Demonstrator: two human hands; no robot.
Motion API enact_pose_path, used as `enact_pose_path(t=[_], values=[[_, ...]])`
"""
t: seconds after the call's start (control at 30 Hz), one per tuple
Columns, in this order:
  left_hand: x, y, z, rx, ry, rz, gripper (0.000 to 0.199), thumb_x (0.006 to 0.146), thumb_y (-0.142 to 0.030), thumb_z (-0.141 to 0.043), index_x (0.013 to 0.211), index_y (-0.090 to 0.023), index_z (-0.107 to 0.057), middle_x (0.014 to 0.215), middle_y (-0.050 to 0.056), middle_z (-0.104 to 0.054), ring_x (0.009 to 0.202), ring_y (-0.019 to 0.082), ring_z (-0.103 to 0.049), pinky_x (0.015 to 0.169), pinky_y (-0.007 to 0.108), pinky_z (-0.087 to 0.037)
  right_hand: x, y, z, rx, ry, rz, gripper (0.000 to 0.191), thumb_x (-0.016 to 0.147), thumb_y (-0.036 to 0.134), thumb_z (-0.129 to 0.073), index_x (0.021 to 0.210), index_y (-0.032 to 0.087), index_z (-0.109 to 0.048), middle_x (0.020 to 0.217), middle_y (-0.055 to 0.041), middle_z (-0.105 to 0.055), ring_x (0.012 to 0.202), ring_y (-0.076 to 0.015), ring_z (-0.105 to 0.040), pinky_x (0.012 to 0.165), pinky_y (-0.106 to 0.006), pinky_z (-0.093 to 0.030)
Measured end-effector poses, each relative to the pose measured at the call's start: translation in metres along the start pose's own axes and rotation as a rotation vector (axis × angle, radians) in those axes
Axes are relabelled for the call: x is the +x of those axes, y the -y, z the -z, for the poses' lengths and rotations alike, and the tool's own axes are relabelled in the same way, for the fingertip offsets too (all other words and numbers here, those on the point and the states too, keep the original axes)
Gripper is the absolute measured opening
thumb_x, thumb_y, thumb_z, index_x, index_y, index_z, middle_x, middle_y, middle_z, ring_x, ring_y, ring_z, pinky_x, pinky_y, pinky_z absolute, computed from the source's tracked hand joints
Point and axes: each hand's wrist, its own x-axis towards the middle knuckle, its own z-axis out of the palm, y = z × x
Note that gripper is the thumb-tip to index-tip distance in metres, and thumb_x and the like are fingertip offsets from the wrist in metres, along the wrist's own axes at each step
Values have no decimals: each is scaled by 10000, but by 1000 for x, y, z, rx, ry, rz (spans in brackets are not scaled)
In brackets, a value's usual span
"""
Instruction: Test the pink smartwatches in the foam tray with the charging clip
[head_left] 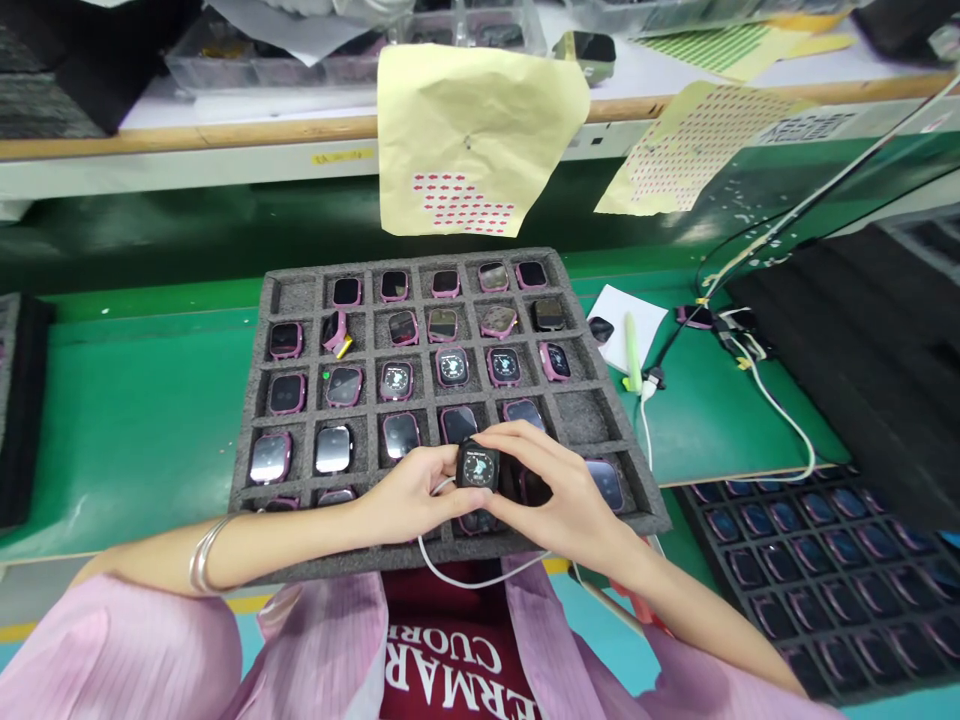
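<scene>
A dark smartwatch case point(478, 468) with a lit watch face is held above the front of a grey foam tray point(292, 293). My left hand point(412, 492) grips it from the left, thumb along its lower edge, with a white cable point(480, 583) running out by the fingers. From the right, my right hand point(559, 490) pinches the same watch between thumb and fingers. Pink-framed watch cases fill most tray pockets; a few, like this watch point(452, 367), show lit faces. One pink case point(337, 332) stands tilted with a yellow tab. The cable's end is hidden.
Right of the tray lie white paper point(651, 318), a light green pen-like tool point(632, 350) and cables point(780, 395). A second watch tray point(825, 570) sits lower right, beside black foam point(847, 330). Yellow sticker sheets point(480, 130) hang from the shelf point(247, 130).
</scene>
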Motion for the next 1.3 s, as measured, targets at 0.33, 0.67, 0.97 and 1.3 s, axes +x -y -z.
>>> enact_pose_path(t=[0.33, 0.67, 0.97, 1.3], values=[[1, 2, 3, 2, 50, -26, 338, 821, -399, -671, 975, -111, -583, 848, 37, -590, 863, 183, -566, 815, 312, -448, 0, -1, -3, -15, -15, 26, 412, 799, 116, -649, 1193, 210, -573, 1102, -96, -608, 990, -250, -613, 839, -401, -539], [2, 5, 4, -5, 60, -27, 334, 819, -384, -677, 1001, -114, -599, 815, 35, -581, 879, 200, -568, 839, 331, -447, -1, -1, -3, -17, -19, 22, 405, 802, 112, -651, 1189, 194, -567, 1117, -104, -603, 999, -243, -606, 843, -395, -528], [2, 4, 1, -3, 59, -31, 301, 824, -360, -674, 985, -123, -581, 846, 37, -588, 897, 195, -566, 902, 355, -436, -2, -1, -2, 6, -21, 11, 394, 818, 122, -669, 1195, 179, -571, 1143, -107, -588, 1033, -236, -585, 886, -388, -500], [-3, -10, 4, -121, 327, -13, 344, 818, -426, -679, 945, -115, -607, 774, 57, -656, 714, 139, -560, 680, 249, -438, 3, -1, 14, 644, 128, -149, 268, 869, 259, -700, 1136, 249, -685, 1128, -84, -620, 1064, -227, -590, 914, -379, -486]])
